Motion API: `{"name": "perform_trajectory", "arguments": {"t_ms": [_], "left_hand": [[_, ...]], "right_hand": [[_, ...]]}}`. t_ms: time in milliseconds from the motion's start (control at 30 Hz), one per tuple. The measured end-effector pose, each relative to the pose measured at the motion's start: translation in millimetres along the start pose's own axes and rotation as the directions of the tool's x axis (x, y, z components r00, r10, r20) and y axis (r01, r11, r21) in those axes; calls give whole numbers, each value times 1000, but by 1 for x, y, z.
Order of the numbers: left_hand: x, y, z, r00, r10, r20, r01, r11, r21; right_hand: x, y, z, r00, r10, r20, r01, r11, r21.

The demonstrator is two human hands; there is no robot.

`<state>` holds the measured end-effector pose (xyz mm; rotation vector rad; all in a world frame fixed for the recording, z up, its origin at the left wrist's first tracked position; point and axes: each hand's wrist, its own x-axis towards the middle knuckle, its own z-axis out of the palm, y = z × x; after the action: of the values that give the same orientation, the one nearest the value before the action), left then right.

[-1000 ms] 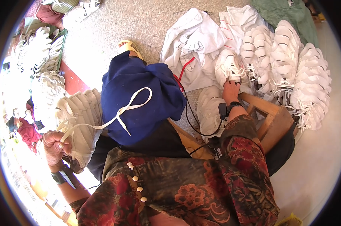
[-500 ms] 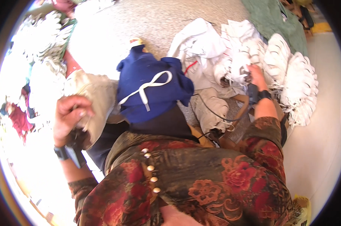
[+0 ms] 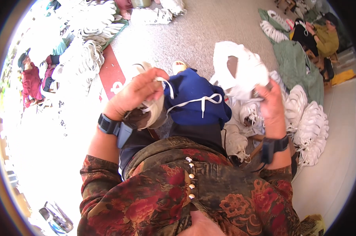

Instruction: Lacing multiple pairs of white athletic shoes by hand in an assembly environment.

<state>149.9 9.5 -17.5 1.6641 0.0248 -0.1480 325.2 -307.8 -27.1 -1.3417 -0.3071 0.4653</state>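
Note:
My left hand (image 3: 140, 92) is closed in a pinch on a white shoelace (image 3: 170, 87), which loops out beside the fingertips. Below that hand sits a cream, hollow-looking bundle (image 3: 156, 112), partly hidden by it. In my right hand (image 3: 270, 100) is a white shoe upper (image 3: 245, 72), soft and blurred, with an opening in its middle, held up above a pile. Across my lap lies a dark blue cloth (image 3: 193, 88). Another white shoelace (image 3: 204, 100) with a stiff tip rests on the cloth, crossed into a loop.
Nested bundles of white uppers (image 3: 309, 133) lie at the right, with a beige bundle (image 3: 236, 143) close to my lap. More white stacks (image 3: 93, 57) stand at the left. A green cloth (image 3: 298, 65) spreads at the far right. Other people (image 3: 325, 41) sit further off.
My right hand has lifted the white upper up from the pile. My left hand has moved inward and up, closing on a shoelace. The whole view has shifted.

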Motion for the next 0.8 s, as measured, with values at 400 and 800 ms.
{"name": "perform_trajectory", "arguments": {"t_ms": [400,800], "left_hand": [[-30,-43,21,880,468,81,-444,752,487],[-40,-60,15,883,470,-9,-470,883,-8]], "right_hand": [[-51,-1,164,818,-28,574,126,983,-131],[-28,-16,187,636,281,719,145,871,-469]]}}
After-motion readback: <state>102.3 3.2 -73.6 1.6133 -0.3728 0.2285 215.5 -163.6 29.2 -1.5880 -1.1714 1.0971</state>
